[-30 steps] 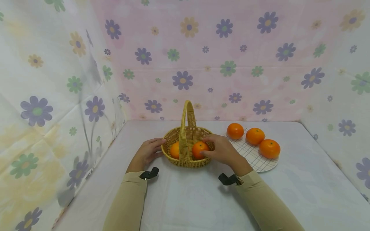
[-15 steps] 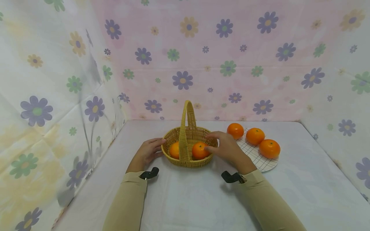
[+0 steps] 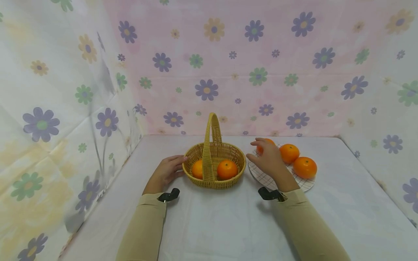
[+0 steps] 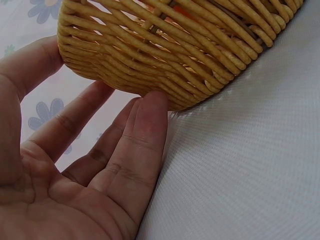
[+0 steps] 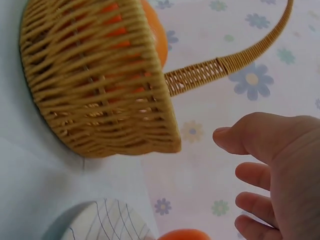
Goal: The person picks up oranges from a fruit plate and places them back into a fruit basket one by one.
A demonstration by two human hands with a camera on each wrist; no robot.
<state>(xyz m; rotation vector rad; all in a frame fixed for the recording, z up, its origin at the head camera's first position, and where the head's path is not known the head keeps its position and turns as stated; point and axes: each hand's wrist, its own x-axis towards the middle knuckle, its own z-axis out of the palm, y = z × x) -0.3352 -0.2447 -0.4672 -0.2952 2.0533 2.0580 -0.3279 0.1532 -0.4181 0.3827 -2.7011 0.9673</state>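
A yellow wicker basket with a tall arched handle stands mid-table. Inside it, one orange lies on the left, partly behind the handle, and another orange on the right. My left hand rests its fingertips against the basket's left side, as the left wrist view shows close up. Holding nothing, my right hand is apart from the basket, over the left part of a round plate with a grid pattern. It partly covers an orange at the plate's back edge.
Two more oranges, a middle orange and a front orange, sit at the plate's right side. A white cloth covers the table. Flowered cloth walls enclose the back and sides.
My right hand has let go of the right-hand orange in the basket, drawn out past the rim and moved right over the plate. My left hand stays at the basket.
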